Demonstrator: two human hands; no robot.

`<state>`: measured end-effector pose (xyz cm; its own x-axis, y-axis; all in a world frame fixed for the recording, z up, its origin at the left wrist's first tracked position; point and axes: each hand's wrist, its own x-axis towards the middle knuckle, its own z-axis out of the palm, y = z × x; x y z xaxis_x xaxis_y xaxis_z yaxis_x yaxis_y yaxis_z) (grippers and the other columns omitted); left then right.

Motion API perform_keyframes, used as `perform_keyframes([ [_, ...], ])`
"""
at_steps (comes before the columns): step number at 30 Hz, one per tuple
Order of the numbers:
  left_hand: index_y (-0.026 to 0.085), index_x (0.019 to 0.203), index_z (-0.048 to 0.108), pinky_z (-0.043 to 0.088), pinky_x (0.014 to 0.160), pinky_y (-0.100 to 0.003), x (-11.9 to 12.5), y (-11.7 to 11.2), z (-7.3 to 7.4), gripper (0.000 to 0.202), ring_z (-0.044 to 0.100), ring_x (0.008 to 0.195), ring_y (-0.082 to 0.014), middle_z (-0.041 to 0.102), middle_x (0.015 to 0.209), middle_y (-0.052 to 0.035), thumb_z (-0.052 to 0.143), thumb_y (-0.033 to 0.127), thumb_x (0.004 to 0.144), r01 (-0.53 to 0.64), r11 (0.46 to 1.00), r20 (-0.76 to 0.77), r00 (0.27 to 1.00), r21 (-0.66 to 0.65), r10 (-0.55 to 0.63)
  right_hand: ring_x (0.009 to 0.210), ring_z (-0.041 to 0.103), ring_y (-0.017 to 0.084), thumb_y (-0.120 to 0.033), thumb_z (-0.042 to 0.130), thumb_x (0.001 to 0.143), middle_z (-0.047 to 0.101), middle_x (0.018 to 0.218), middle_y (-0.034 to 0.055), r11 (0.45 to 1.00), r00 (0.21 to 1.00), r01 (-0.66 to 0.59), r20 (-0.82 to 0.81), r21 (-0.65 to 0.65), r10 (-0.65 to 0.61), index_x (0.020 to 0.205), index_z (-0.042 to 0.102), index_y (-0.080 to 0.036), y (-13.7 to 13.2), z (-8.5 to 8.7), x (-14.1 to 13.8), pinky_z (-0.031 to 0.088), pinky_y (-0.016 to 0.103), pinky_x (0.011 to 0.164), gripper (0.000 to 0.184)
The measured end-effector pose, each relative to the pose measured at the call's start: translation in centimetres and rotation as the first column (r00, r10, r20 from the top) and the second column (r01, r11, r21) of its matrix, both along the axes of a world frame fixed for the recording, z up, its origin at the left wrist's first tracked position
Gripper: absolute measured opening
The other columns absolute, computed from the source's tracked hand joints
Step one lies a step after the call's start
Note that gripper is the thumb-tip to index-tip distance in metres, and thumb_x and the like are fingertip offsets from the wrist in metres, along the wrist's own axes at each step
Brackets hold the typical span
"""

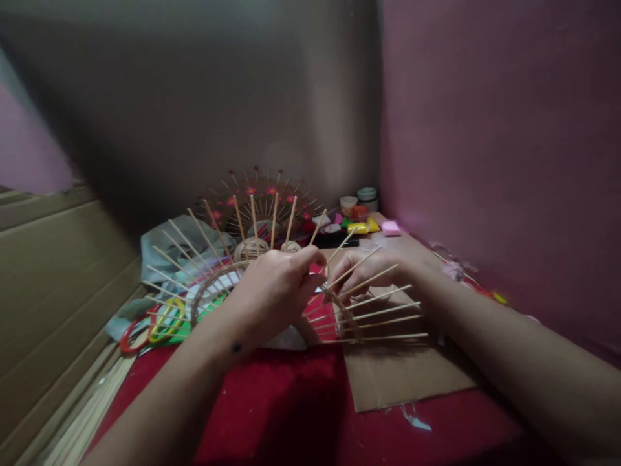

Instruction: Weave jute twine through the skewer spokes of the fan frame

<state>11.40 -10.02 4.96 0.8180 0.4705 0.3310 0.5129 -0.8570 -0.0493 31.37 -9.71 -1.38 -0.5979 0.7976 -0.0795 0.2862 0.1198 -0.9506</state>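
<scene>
A half-round fan of thin wooden sticks [378, 317] radiates from a woven rim [213, 278] over a red cloth [272, 401]. My left hand [274, 291] rests on the middle of this frame with its fingers curled and pinched near one stick. My right hand [369, 265] is just to the right, fingers bent in among the sticks, almost touching the left hand. What the fingertips pinch is blurred.
A second fan with pink flowers [257, 194] stands behind. Small pots [348, 205], coloured clay pieces [359, 226] and a pink block [391, 227] lie at the back. Red and yellow scissors [155, 323] sit at the left, a cardboard sheet [402, 375] at the right, walls close around.
</scene>
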Motion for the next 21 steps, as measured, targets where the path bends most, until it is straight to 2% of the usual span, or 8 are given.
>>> perform_keyframes([
  [2, 0.02, 0.088, 0.062, 0.033, 0.051, -0.021, 0.3, -0.7, -0.4, 0.021, 0.049, 0.052, -0.009, 0.06, 0.06, 0.001, 0.043, 0.026, 0.083, 0.071, 0.997, 0.009, 0.997, 0.006, -0.071, 0.05, 0.043, 0.006, -0.02, 0.067, 0.065, 0.054, 0.057, -0.0043, 0.998, 1.0, -0.014, 0.011, 0.053, 0.013, 0.073, 0.066, -0.015, 0.2, -0.1, 0.2, 0.033, 0.02, 0.046, 0.01],
  [5, 0.02, 0.088, 0.062, 0.033, 0.05, -0.022, 0.9, -1.3, -1.4, 0.024, 0.052, 0.051, -0.0097, 0.061, 0.06, -0.0002, 0.04, 0.026, 0.084, 0.126, 0.992, -0.07, 0.99, 0.02, -0.125, 0.049, 0.041, 0.006, -0.018, 0.065, 0.065, 0.052, 0.057, -0.0047, 0.993, 0.999, -0.042, 0.028, 0.114, 0.039, 0.071, 0.066, -0.016, 0.6, -0.5, 0.5, 0.032, 0.021, 0.045, 0.006],
  [10, 0.014, 0.093, 0.059, 0.029, 0.045, -0.026, 2.0, -1.6, -2.8, 0.024, 0.058, 0.053, -0.0174, 0.064, 0.063, -0.0057, 0.045, 0.015, 0.074, 0.042, 0.991, -0.314, 0.95, 0.13, 0.0, 0.051, 0.042, 0.006, -0.014, 0.058, 0.07, 0.052, 0.057, -0.0048, 0.992, 0.995, -0.081, 0.073, 0.097, 0.074, 0.073, 0.065, -0.016, 1.0, -0.6, 0.7, 0.032, 0.021, 0.047, 0.008],
  [13, 0.014, 0.089, 0.059, 0.028, 0.044, -0.026, 2.3, -1.8, -2.7, 0.025, 0.06, 0.055, -0.0204, 0.066, 0.065, -0.0068, 0.048, 0.012, 0.067, -0.006, 0.987, -0.402, 0.913, 0.158, 0.07, 0.051, 0.04, 0.006, -0.018, 0.06, 0.07, 0.05, 0.058, -0.0052, 0.99, 0.992, -0.101, 0.089, 0.094, 0.092, 0.074, 0.065, -0.015, 0.8, -0.3, 0.7, 0.032, 0.021, 0.047, 0.007],
  [16, 0.015, 0.09, 0.058, 0.028, 0.043, -0.026, 2.4, -2.0, -2.2, 0.026, 0.062, 0.057, -0.0213, 0.067, 0.068, -0.0067, 0.048, 0.012, 0.066, -0.031, 0.983, -0.412, 0.905, 0.182, 0.105, 0.052, 0.041, 0.005, -0.021, 0.065, 0.068, 0.052, 0.061, -0.0051, 0.996, 0.994, -0.08, 0.084, 0.046, 0.076, 0.08, 0.067, -0.015, 0.5, 0.2, 0.8, 0.032, 0.02, 0.048, 0.014],
  [21, 0.017, 0.077, 0.058, 0.025, 0.044, -0.026, 1.6, -1.7, -1.4, 0.015, 0.06, 0.055, -0.0192, 0.064, 0.061, -0.0046, 0.046, 0.012, 0.069, -0.035, 0.971, -0.356, 0.927, 0.236, 0.12, 0.055, 0.047, 0.006, -0.026, 0.072, 0.063, 0.061, 0.067, 0.0, 0.998, 0.996, 0.043, 0.08, 0.046, -0.047, 0.08, 0.068, -0.013, 0.1, 1.1, 1.6, 0.03, 0.019, 0.046, 0.022],
])
